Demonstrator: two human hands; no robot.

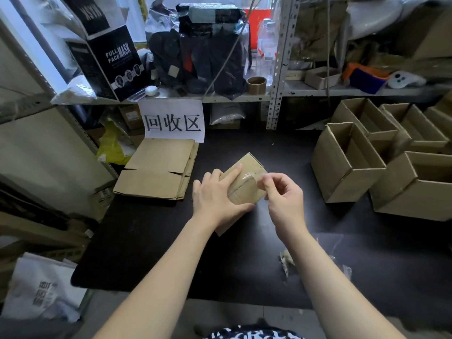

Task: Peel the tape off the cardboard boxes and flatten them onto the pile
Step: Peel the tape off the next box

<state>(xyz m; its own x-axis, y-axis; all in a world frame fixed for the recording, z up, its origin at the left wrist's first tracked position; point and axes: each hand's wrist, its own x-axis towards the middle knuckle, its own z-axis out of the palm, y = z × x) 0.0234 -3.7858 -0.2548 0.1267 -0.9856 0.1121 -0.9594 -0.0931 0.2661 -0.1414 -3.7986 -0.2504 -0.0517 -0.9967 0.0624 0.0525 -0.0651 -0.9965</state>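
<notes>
A small brown cardboard box (247, 189) sits tilted in the middle of the black table (171, 253), with clear tape (244, 178) running across its top face. My left hand (217, 196) holds the box from the left, thumb under its near edge and index finger laid straight along the top. My right hand (283, 195) is at the box's right edge and pinches the lifted end of the tape between thumb and fingertips. A pile of flattened boxes (159, 170) lies on the table to the left, below a white paper sign (172, 121).
Several open cardboard boxes (349, 162) stand along the table's right side. Crumpled bits of peeled tape (287, 261) lie on the table near my right forearm. Metal shelves (276, 69) with bags, a tape roll (256, 84) and a black mask box (115, 57) rise behind the table.
</notes>
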